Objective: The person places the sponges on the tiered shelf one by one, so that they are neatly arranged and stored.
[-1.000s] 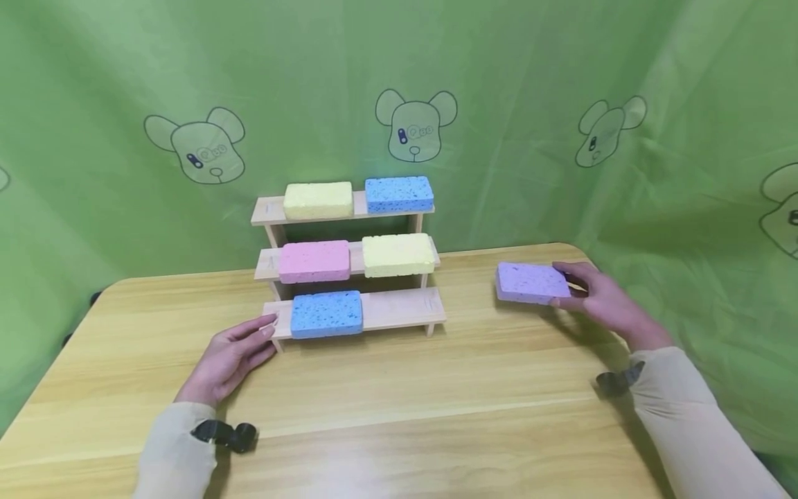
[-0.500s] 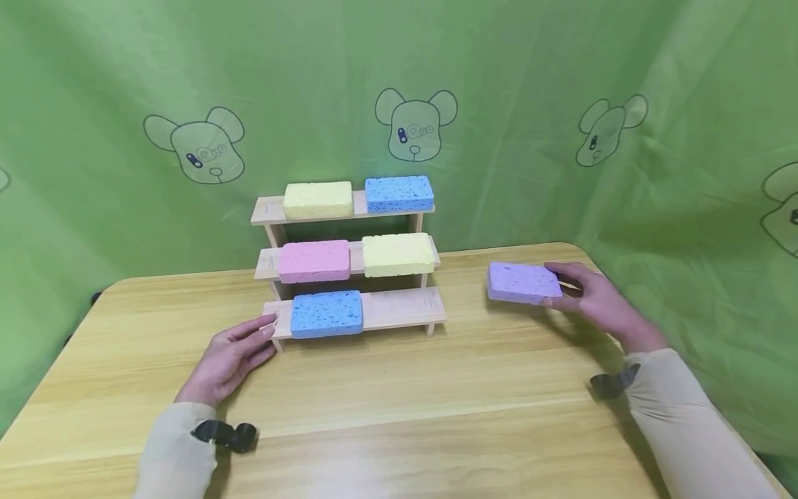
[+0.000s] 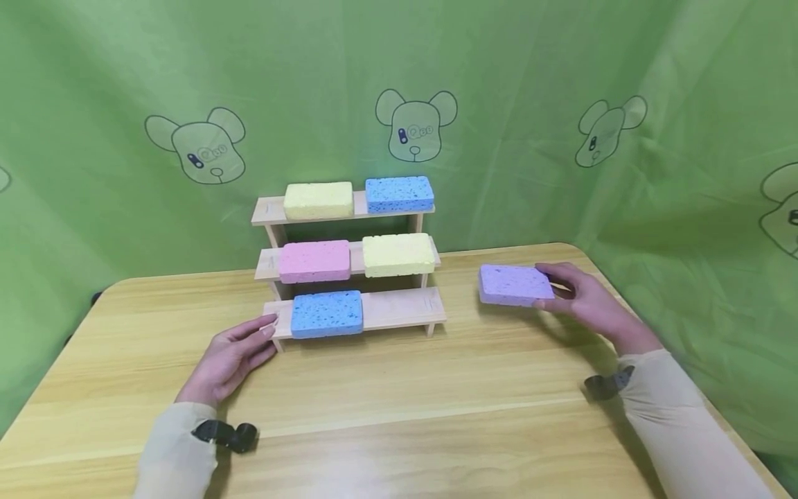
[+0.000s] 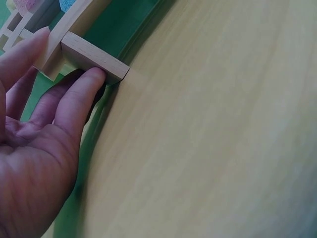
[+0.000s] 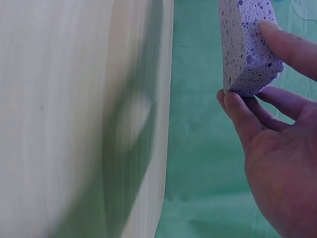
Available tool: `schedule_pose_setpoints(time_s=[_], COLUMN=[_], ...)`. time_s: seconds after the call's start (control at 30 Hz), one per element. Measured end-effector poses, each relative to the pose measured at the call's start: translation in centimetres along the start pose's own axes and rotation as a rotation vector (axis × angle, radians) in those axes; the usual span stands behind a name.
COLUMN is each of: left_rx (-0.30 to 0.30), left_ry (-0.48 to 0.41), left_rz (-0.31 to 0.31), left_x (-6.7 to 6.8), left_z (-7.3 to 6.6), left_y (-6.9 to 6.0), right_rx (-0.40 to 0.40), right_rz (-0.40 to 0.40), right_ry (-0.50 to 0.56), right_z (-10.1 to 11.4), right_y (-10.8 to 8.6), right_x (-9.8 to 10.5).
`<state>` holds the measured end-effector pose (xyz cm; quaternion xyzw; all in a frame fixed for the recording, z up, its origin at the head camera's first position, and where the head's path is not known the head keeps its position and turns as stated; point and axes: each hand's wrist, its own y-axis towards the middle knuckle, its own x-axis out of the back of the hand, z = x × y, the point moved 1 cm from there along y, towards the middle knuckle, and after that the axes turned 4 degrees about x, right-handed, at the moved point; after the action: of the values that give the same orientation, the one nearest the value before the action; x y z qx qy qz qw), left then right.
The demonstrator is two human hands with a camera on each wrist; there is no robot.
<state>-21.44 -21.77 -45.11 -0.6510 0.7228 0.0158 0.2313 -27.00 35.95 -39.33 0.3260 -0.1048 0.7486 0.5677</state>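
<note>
My right hand grips the right end of a purple sponge and holds it above the table, to the right of the wooden tiered rack. In the right wrist view, the thumb presses one face of the sponge and the fingertips sit at its lower end. My left hand holds the left end of the rack's lowest shelf. Seen from the left wrist, a finger of that hand touches the rack's leg, with the thumb at the shelf board.
On the bottom shelf lies a blue sponge, its right part bare. A pink sponge and a yellow sponge occupy the middle shelf. Another yellow sponge and a blue sponge rest on top. A green curtain hangs behind.
My right hand has carried the purple sponge a short way left, toward the rack. The left hand, the rack and its sponges have stayed in place.
</note>
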Motion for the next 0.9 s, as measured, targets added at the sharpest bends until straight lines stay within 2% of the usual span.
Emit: schedule_pose_setpoints(time_s=[0.9], left_rx=[0.008], left_ry=[0.001], left_rz=[-0.009], left_x=[-0.1], left_z=[0.0], left_y=[0.0], right_rx=[0.084], right_rz=[-0.001], right_ry=[0.033], right_z=[1.3], right_y=[-0.6], right_x=[-1.0])
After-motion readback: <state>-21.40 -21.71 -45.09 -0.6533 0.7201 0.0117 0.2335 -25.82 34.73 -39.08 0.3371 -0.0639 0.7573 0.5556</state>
